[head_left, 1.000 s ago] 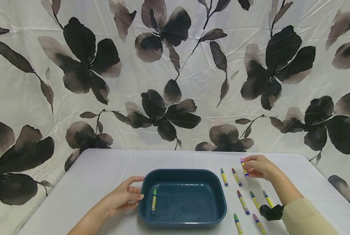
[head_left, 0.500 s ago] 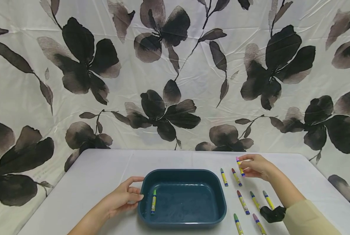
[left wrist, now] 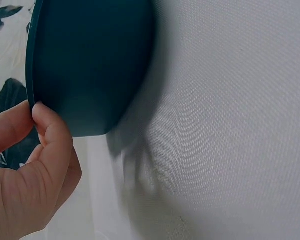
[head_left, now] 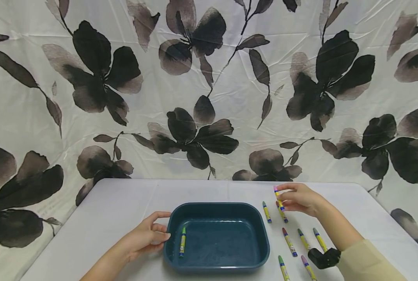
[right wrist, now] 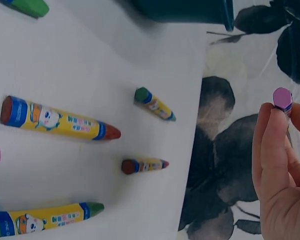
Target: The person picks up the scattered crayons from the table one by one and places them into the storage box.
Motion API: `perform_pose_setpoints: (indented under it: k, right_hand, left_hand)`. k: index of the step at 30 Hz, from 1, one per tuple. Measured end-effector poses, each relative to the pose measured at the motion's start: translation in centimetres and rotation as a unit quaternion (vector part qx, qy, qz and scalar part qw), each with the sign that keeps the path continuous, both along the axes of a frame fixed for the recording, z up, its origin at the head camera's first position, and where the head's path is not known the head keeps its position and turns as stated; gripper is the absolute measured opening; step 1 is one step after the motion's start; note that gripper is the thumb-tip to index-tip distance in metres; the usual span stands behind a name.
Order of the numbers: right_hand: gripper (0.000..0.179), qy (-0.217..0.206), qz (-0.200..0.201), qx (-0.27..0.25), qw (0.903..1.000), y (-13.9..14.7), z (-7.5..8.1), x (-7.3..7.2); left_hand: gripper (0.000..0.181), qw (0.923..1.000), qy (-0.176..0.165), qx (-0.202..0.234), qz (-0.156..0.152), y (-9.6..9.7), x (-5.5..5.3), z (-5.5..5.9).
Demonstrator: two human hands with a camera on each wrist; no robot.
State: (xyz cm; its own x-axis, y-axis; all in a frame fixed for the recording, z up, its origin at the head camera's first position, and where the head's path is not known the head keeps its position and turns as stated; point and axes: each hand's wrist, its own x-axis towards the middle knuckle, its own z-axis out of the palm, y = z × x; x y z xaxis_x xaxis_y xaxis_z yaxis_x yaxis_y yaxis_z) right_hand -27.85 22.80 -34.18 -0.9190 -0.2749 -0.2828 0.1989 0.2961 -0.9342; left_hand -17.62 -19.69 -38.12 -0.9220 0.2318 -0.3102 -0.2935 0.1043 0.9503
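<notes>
While the white counter (head_left: 131, 203) carries a blue-green tray (head_left: 226, 246), left hand (head_left: 147, 236) pinches tray's rim at its nine o'clock; right hand (head_left: 301, 198), toward two, pinches pink crayon (head_left: 277, 194), raised; light-green crayon (head_left: 182, 242) lies inside tray, at nine.

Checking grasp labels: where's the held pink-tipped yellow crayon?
In the head view, the pink-tipped yellow crayon is pinched in the person's right hand, right of the dark teal rectangular tub.

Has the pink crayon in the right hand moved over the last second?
Yes: in the head view the pink crayon has shifted left, closer to the dark teal tray.
</notes>
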Motion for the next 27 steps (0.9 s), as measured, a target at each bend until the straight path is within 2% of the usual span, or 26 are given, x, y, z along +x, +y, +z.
perform_pose_setpoints:
  k: [11, 19, 27]
  right_hand:
    - [0.047, -0.001, 0.026, -0.050, 0.9984, -1.6, 0.3, 0.8]
    - [0.045, 0.002, 0.034, -0.052, 0.9980, -2.7, 0.2, 1.3]
    - [0.043, 0.005, 0.064, -0.063, 0.9960, -4.2, 0.3, 2.0]
  left_hand:
    - [0.068, 1.0000, 0.005, -0.007, 0.002, -0.1, 0.1, -0.2]
    - [0.068, 0.9999, 0.002, -0.007, 0.008, 0.0, 0.2, -0.3]
    - [0.067, 0.9999, 0.001, -0.007, 0.010, 0.0, 0.1, -0.3]
